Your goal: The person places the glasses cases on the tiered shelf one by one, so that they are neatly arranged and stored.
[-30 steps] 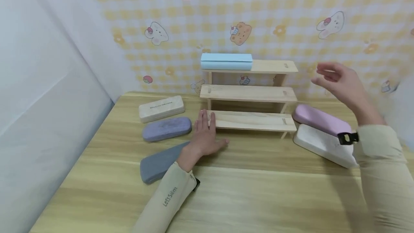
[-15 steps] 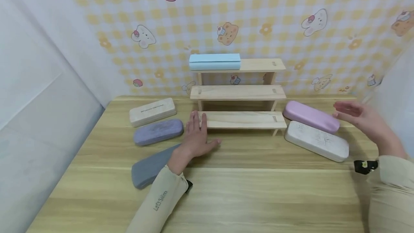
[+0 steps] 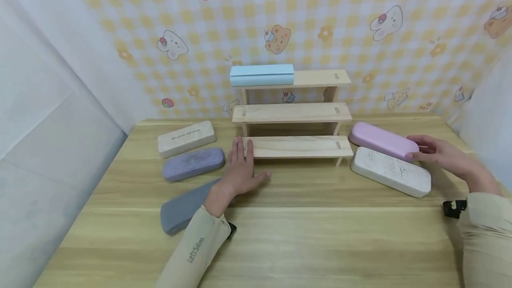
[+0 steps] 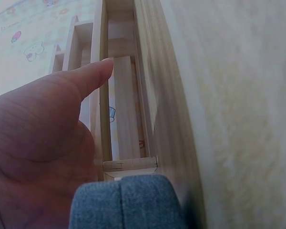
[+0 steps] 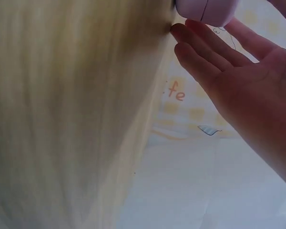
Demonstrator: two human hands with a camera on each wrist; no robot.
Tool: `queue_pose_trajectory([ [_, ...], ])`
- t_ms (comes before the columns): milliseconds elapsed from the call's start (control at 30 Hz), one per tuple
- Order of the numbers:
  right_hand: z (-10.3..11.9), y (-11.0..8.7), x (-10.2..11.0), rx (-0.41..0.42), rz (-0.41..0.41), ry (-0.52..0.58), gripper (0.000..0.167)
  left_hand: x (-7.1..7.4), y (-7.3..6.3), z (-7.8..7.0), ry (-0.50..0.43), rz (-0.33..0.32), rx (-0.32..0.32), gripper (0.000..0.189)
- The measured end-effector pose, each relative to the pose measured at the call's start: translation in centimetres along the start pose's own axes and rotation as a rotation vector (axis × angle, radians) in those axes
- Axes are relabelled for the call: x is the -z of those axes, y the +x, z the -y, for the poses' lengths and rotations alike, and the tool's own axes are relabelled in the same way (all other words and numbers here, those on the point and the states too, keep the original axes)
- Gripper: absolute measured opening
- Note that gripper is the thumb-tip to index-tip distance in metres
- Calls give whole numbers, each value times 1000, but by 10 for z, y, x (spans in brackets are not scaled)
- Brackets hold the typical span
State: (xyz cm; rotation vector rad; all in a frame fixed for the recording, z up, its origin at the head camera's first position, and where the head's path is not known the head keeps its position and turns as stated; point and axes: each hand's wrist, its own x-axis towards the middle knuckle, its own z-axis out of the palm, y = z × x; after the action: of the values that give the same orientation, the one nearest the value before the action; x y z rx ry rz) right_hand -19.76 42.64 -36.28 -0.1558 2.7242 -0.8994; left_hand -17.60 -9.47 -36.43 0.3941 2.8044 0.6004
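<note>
In the head view, my right hand (image 3: 444,154) is at the near right end of a pink glasses case (image 3: 384,140). Thumb and fingers pinch that end from both sides; the right wrist view shows fingertips at the end of the pink case (image 5: 207,10), the outer fingers loose beneath. My left hand (image 3: 239,174) lies with straight fingers on the left end of the lowest step of a three-tier wooden shelf (image 3: 296,146), thumb spread out. A light blue glasses case (image 3: 262,75) sits on the top step's left half. The two lower steps bear no case.
Right of the shelf, a white speckled glasses case (image 3: 390,171) lies alongside the pink one. To the left lie a beige case (image 3: 186,139), a purple case (image 3: 194,164) and a grey-blue case (image 3: 184,208), partly under my left forearm. A checked cloth (image 3: 320,12) hangs behind.
My right hand has come down from beside the top step to the pink case's right end. The left hand stays on the lowest step. The head view has shifted slightly.
</note>
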Motion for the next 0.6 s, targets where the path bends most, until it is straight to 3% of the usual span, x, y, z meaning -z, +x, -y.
queue_pose_trajectory([
  [600,11,4,-3,-17,1,-102,80,0,1,0,7,3,7,103],
])
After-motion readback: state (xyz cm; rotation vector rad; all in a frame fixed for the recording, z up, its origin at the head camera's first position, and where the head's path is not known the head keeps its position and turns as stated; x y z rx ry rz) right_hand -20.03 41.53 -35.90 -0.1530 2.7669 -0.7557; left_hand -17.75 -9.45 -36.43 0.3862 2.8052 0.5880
